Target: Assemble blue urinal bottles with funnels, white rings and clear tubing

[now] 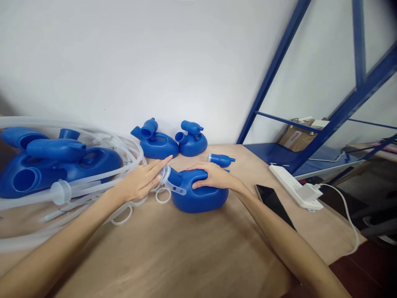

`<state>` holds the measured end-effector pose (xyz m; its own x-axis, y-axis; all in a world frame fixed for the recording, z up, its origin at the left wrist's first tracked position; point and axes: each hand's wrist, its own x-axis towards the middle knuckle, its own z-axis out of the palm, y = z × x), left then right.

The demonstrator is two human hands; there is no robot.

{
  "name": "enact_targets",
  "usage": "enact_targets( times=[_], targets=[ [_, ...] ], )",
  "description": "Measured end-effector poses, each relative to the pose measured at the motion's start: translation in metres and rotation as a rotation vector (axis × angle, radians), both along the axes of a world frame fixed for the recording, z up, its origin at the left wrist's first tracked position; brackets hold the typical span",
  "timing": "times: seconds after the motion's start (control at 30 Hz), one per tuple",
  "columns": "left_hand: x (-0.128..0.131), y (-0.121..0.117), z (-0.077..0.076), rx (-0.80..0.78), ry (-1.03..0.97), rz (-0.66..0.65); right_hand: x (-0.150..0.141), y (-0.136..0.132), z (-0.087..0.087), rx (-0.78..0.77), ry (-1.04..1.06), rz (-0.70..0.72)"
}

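While the right hand [214,175] is gripping the handle of the blue bottle [200,200] near the middle of the table [186,248], the left hand [139,181] is touching its translucent cap [167,176], fingers straightened and open.
The left hand is partly covering the cap, the handle is hiding some right fingertips, the right forearm is overlapping the phone [274,203], and the left edge is cutting off the tubing [18,244].
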<state>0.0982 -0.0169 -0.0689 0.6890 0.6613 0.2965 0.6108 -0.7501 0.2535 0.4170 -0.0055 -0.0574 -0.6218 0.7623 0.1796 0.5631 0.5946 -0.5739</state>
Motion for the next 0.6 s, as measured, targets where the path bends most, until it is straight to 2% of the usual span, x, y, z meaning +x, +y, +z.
enact_targets(
  times=[0.2,0.37,0.47,0.6],
  targets=[
    [0.013,0.013,-0.015,0.057,-0.158,-0.007,-0.002,0.001,0.003,-0.031,0.014,0.013],
    [0.023,0.028,-0.023,0.156,-0.16,0.087,-0.005,0.0,0.002,-0.014,0.036,-0.013],
    [0.028,0.022,-0.017,0.184,-0.127,0.147,-0.008,-0.001,0.004,-0.007,0.042,-0.013],
    [0.041,0.006,0.0,0.142,-0.034,0.296,-0.009,-0.001,0.005,-0.009,0.05,-0.006]
  ],
)
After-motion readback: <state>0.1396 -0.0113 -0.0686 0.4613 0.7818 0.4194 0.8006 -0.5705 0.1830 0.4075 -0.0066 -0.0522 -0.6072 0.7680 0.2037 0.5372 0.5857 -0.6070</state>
